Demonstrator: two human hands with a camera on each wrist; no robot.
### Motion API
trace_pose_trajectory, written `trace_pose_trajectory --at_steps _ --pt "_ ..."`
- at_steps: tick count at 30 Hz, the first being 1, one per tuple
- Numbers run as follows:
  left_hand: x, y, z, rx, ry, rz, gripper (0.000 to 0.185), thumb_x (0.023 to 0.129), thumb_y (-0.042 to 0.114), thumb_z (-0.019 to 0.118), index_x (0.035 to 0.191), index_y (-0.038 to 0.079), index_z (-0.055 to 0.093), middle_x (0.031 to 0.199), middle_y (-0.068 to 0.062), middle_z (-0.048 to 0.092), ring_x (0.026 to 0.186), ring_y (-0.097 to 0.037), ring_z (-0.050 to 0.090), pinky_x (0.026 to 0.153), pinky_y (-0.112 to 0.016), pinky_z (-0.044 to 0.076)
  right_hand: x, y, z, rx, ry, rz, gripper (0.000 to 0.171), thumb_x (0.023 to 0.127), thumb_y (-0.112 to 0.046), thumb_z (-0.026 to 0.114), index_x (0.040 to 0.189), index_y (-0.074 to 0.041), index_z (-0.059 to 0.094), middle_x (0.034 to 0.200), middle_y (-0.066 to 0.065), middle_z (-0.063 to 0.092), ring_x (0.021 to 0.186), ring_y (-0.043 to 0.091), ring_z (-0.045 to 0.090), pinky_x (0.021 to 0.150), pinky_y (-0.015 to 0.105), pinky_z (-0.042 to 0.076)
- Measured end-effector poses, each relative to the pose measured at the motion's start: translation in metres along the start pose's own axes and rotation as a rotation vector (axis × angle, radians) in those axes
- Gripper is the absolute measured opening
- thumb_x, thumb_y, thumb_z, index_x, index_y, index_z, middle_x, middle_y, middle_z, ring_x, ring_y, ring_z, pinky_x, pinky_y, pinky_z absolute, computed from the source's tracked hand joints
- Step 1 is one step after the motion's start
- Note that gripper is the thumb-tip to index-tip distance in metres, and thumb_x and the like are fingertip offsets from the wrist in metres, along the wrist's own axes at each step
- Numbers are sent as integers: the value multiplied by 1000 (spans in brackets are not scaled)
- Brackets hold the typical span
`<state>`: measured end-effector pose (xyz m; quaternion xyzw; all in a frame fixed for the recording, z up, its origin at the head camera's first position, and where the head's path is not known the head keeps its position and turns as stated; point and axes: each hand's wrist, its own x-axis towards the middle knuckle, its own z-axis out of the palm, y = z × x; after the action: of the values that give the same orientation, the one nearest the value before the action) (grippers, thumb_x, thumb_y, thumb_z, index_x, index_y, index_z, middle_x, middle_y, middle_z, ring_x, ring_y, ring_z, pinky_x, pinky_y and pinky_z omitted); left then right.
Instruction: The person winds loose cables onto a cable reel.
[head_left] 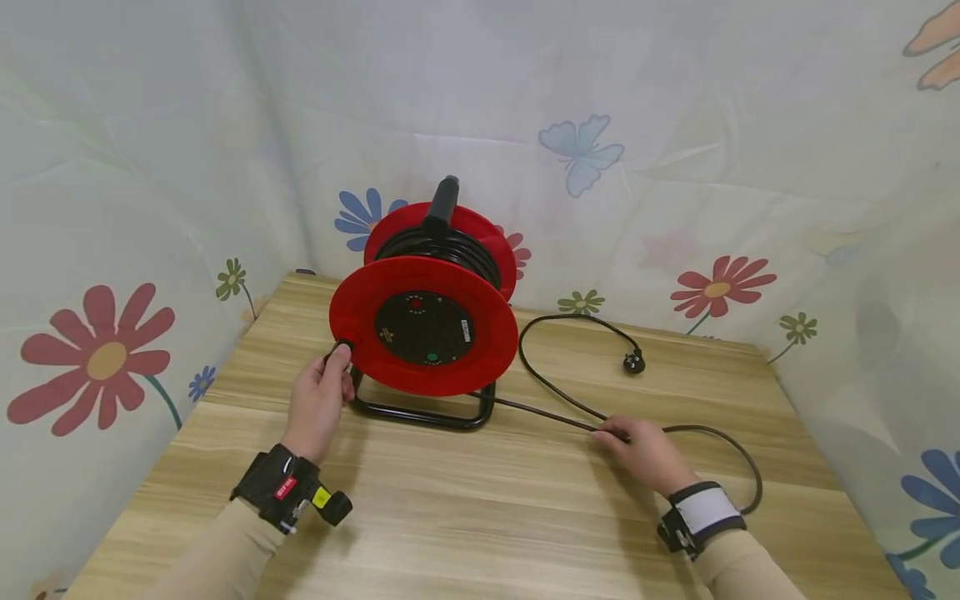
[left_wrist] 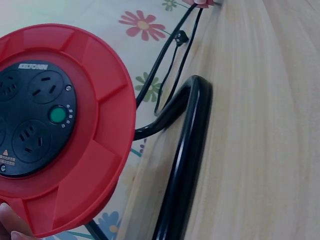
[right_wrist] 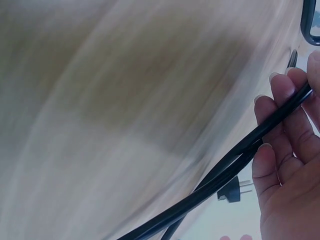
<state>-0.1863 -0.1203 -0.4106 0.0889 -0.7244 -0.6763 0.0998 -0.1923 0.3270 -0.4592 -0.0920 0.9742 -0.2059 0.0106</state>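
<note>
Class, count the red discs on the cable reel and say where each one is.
2: the front disc, carrying the black panel, and the rear disc, partly hidden behind the wound cable.

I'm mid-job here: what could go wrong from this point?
Tangling: two strands of the cord run together at the right hand and might twist if drawn in.

Snagging: the cord's loop passes close by the right wrist strap and could catch on it.

Tipping: the left hand grips the reel at one side of its rim; a hard push there might rock its frame.
</note>
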Motion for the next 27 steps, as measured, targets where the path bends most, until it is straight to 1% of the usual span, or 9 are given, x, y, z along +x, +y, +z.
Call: trace_pose_trajectory --at_steps 3,4,10,14,19,27 --pt "-5 13 0 -3 2 10 50 89 47 45 79 -2 47 66 -17 46 64 -26 46 57 -29 36 1 -3 1 8 -3 -7 21 84 -43 57 87 -24 64 85 -8 62 79 10 57 74 39 44" --pt "-5 14 0 -3 4 18 51 89 47 46 79 -3 46 66 -16 46 64 -26 46 57 -29 36 1 -3 1 10 -4 -12 21 84 -43 57 87 -24 64 85 -9 62 79 10 56 73 39 44" --pt "6 1 -1 -19 23 23 51 85 52 48 77 2 47 64 -13 47 62 -24 46 55 -29 36 4 -5 5 7 -8 -24 21 83 -46 56 85 -26 64 82 -11 61 74 7 55 70 36 44" --pt "10 -3 -1 -28 27 45 52 84 55 48 76 3 47 65 -13 45 63 -24 46 54 -29 36 5 -9 6 13 -4 -41 17 84 -42 57 84 -26 64 80 -12 60 73 6 54 69 35 44" --pt "12 1 -1 -30 19 70 53 84 55 47 77 3 46 64 -13 44 62 -25 45 54 -31 37 8 -15 7 17 -3 -50 14 85 -38 58 85 -25 64 82 -11 61 74 7 55 70 35 44" --pt "12 8 -2 -42 0 85 53 84 55 47 81 1 45 64 -11 41 64 -25 46 57 -33 39 11 -20 12 17 -12 -48 14 84 -38 59 85 -25 64 80 -11 60 73 7 53 69 34 43"
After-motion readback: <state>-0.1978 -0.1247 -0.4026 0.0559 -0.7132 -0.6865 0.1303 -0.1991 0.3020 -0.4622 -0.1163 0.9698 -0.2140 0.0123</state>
